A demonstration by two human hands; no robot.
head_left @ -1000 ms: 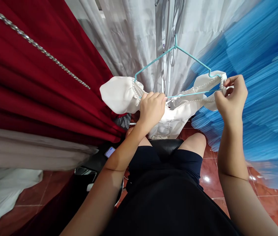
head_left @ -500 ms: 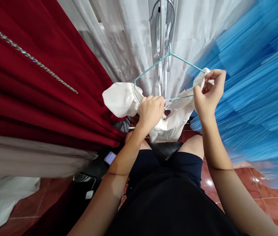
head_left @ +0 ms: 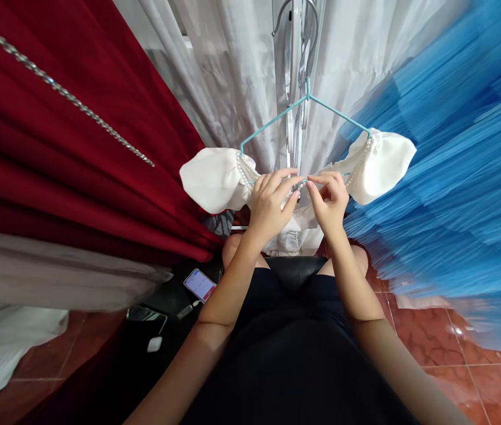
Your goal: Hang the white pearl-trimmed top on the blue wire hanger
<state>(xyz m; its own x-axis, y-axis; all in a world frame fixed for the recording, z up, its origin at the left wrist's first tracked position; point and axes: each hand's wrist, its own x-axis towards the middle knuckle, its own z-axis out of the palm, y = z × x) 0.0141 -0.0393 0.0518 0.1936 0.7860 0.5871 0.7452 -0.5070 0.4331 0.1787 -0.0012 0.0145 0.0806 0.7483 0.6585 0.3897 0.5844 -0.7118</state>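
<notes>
A white garment (head_left: 215,177) with puffed sleeves and pearl-like bead trim hangs on a thin teal clothes hanger (head_left: 272,122). Both its sleeves lie outside the hanger's shoulders. Over the hanger's lower bar is my left hand (head_left: 270,203), its fingers stretched and its thumb apart, with the index fingertip close to the bar. Just right of it, my right hand (head_left: 332,200) pinches the bar between thumb and index finger. The garment's body drops below my hands, which partly hide its neckline.
Dark red fabric (head_left: 77,147) with a sparkling chain trim hangs at left, blue tulle (head_left: 445,195) at right. White drapes (head_left: 233,71) and metal hooks (head_left: 292,59) are behind the hanger. A lit phone (head_left: 199,285) lies on a black surface by my left thigh.
My right hand has left the garment's right sleeve and moved left to the hanger's lower bar. That sleeve now spreads outward, fully visible. My left hand's fingers have loosened and stretched.
</notes>
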